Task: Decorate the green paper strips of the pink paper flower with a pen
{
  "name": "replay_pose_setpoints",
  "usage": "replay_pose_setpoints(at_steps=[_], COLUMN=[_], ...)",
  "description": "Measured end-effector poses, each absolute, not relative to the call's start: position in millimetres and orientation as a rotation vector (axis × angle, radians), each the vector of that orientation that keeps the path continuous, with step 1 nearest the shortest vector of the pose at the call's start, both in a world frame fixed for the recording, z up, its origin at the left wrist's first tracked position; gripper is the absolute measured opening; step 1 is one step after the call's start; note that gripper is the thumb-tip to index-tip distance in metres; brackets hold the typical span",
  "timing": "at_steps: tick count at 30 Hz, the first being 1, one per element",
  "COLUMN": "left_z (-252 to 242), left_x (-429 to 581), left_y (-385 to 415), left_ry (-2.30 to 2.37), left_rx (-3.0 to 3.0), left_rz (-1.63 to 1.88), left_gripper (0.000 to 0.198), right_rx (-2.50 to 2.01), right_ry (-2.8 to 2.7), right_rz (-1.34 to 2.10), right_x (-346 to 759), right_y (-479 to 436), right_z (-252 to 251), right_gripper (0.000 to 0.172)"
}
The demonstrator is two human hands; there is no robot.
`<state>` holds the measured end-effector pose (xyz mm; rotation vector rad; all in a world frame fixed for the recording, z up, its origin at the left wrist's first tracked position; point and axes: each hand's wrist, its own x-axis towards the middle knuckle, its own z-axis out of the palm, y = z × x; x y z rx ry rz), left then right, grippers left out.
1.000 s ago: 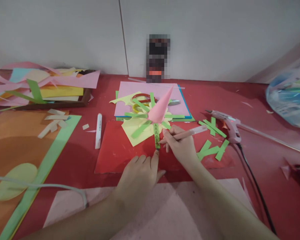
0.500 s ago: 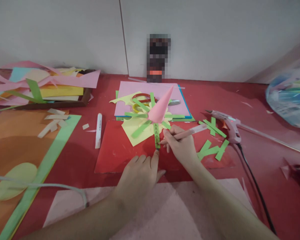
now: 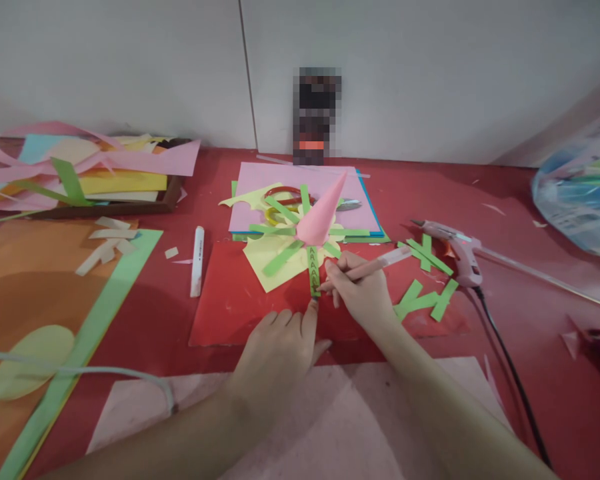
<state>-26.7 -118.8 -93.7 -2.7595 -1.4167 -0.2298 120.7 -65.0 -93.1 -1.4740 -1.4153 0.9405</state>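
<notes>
Barely anything has shifted: our right hand (image 3: 363, 291) still grips the pen (image 3: 383, 261), tip on the green strip (image 3: 314, 272), which our flat, open left hand (image 3: 279, 348) pins steady by one fingertip. Just beyond both hands stands the pink cone (image 3: 321, 215).

**Setting.** A pale grey wall (image 3: 130, 67) closes the far side of my view. It is made of smooth, plain panels, and one thin vertical seam (image 3: 247, 80) runs down it, leaning slightly, to the back edge of the table. At my far right a pinkish-grey surface (image 3: 555, 140) meets the wall at an angle. The red tabletop (image 3: 505, 200) before me spans the full width and reaches the wall; it bears small scuffs and pale crumbs. A dark wooden tray (image 3: 105, 209) stands at my left, close to the wall. Light is soft and even, and shadows on the red surface are faint and blurred.
</notes>
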Motion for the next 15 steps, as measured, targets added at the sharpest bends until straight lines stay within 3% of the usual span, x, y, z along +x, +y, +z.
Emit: replay_pose_setpoints(at_steps=[15], left_z=[-95.3], left_x=[-26.3], left_y=[-118.1], left_ry=[-1.398], left_rx=[-2.752], left_rz=[-0.202], left_gripper=[0.041], right_rx=[-1.515], right_ry=[-1.371], right_rz=[0.905], right_x=[120.7], right_y=[-64.2], right_z=[-91.9], right_gripper=[0.033])
